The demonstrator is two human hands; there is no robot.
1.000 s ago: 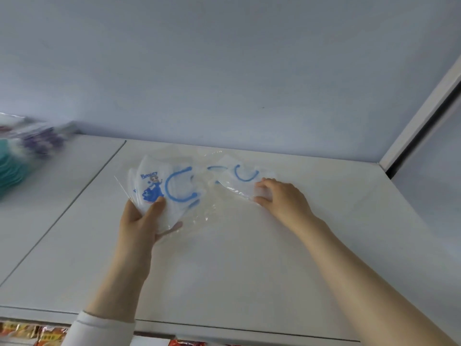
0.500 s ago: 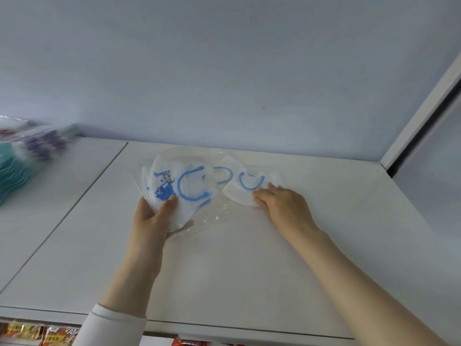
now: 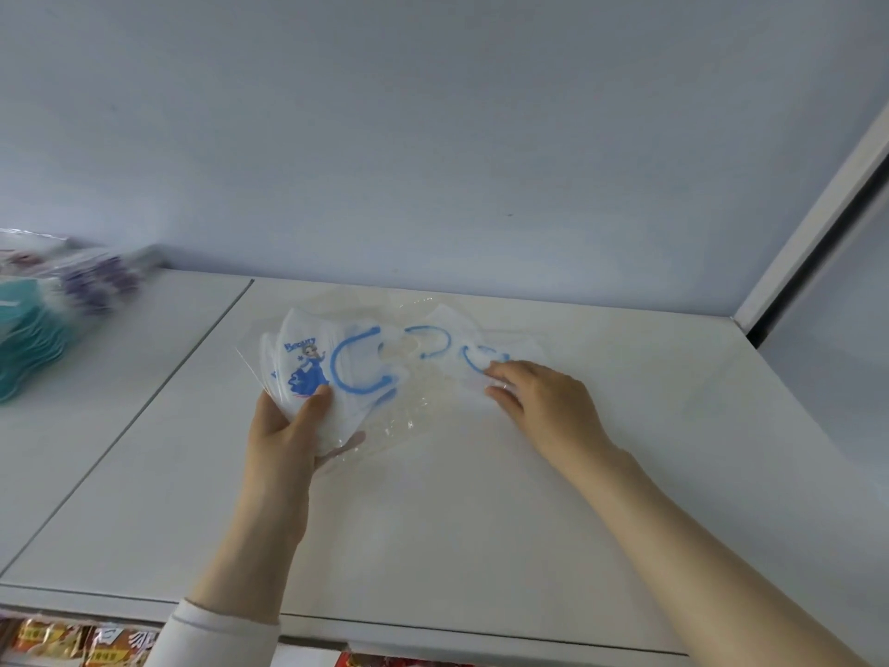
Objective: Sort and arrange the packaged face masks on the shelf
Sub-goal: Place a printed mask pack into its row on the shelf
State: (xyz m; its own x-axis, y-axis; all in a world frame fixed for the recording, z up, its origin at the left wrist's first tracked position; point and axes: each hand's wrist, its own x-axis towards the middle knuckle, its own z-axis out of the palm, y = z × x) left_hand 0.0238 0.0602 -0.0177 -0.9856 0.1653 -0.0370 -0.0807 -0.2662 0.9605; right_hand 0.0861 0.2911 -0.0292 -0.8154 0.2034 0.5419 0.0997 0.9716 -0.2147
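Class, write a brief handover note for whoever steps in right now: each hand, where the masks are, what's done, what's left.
Left hand grips a fanned bunch of white packaged masks over the shelf.
Right hand touches a loose mask lying flat beside them; pinch or press unclear.
Done: several gathered.
Left: add the loose mask, square the bunch, set it down neatly.
Teal and purple packs lie far left.

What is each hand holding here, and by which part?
The left hand grips a fanned stack of packaged masks by its lower edge. The right hand only presses fingertips on the near edge of a second mask.
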